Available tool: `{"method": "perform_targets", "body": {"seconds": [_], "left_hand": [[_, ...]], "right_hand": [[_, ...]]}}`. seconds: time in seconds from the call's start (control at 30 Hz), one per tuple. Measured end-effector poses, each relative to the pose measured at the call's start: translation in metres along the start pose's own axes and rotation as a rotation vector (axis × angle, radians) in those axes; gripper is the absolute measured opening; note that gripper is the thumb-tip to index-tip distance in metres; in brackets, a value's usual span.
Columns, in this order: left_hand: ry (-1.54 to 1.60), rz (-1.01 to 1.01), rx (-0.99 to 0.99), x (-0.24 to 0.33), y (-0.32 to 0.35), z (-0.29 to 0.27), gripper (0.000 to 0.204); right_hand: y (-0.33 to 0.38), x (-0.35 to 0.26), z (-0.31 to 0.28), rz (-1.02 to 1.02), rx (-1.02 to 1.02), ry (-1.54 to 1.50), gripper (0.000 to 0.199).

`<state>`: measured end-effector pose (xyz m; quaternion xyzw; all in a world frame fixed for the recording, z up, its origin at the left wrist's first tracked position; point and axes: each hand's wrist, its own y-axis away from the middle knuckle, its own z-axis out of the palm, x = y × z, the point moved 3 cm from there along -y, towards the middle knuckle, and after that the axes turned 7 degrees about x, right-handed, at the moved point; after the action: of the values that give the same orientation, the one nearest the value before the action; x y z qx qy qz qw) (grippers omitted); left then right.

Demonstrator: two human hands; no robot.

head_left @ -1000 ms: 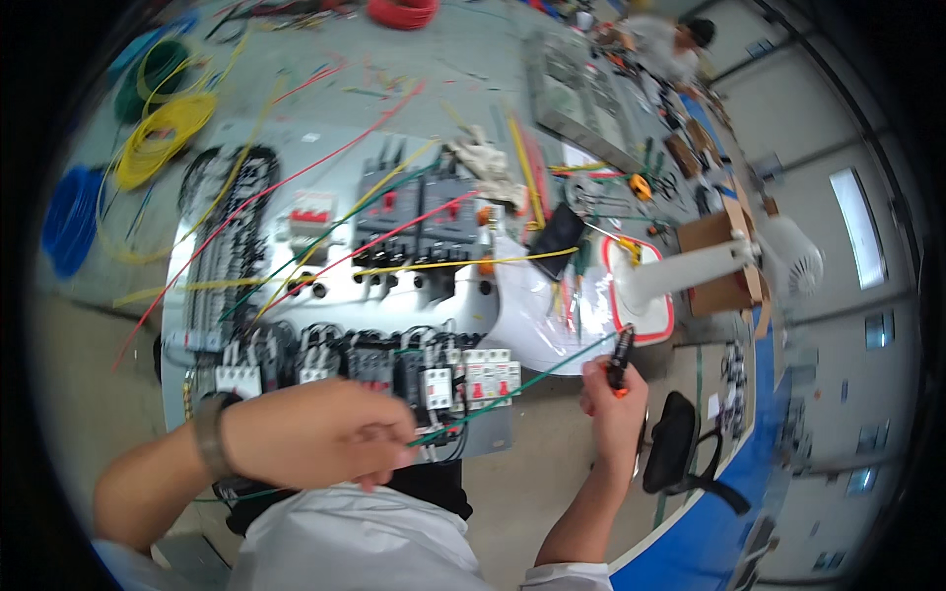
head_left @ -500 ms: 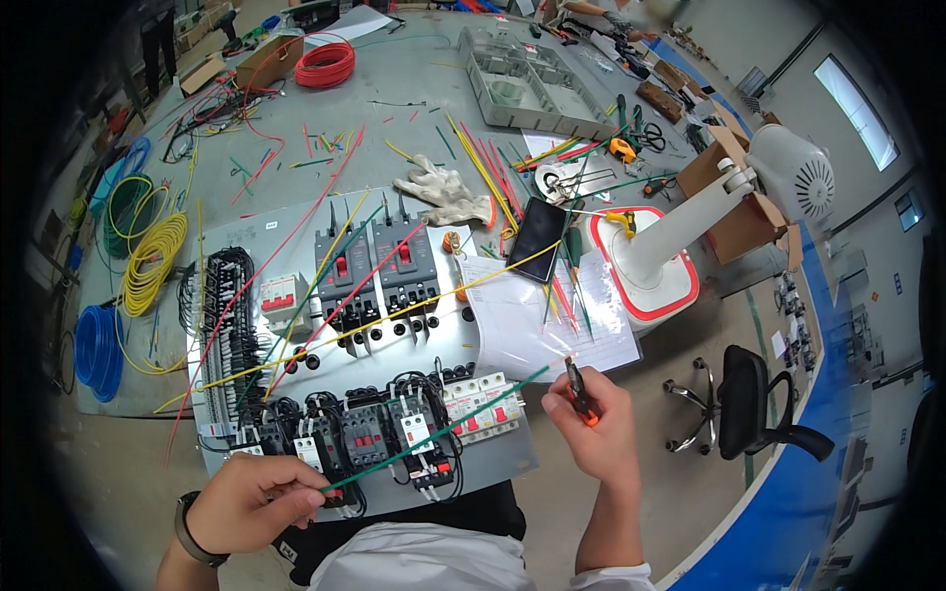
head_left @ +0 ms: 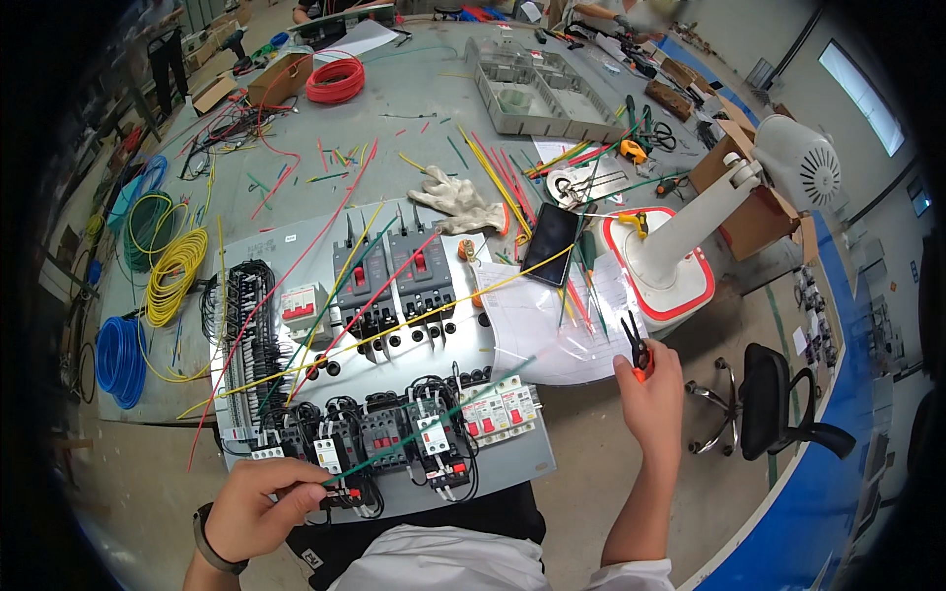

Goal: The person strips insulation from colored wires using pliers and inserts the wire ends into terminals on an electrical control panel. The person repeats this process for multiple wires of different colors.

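Note:
My left hand [head_left: 271, 504] pinches one end of a green wire [head_left: 424, 429], which slants up to the right above the lower row of contactors [head_left: 382, 439]. In my right hand [head_left: 652, 396] is a pair of wire strippers or pliers [head_left: 637, 345] with dark jaws and orange-red handles; the fingers wrap around the handles. The jaws point up over the edge of a printed sheet [head_left: 532, 340], apart from the wire's far end. Beneath the wire lies a metal mounting plate [head_left: 537, 455] with two large breakers [head_left: 422, 271], small breakers [head_left: 498, 412] and a black terminal strip [head_left: 251, 340].
Loose yellow [head_left: 394, 325] and red wires lie across the plate. Wire coils in yellow [head_left: 177, 276], blue [head_left: 120, 362] and red [head_left: 335, 81] stand left and back. A glove [head_left: 458, 200], a phone [head_left: 552, 244] and a white lamp [head_left: 680, 231] sit beyond the plate.
My right hand has moved right and up with the tool, away from the wire's tip. The whole view has shifted slightly. My left hand still pinches the green wire.

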<state>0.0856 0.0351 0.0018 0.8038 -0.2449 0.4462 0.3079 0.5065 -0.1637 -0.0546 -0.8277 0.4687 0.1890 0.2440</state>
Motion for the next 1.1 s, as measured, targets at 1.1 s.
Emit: {"method": "perform_targets", "body": {"seconds": [1.1], "left_hand": [[-0.208, 0.353, 0.221, 0.015, -0.010, -0.007, 0.013]], "right_hand": [[0.094, -0.231, 0.019, -1.040, -0.453, -0.597, 0.019]]}}
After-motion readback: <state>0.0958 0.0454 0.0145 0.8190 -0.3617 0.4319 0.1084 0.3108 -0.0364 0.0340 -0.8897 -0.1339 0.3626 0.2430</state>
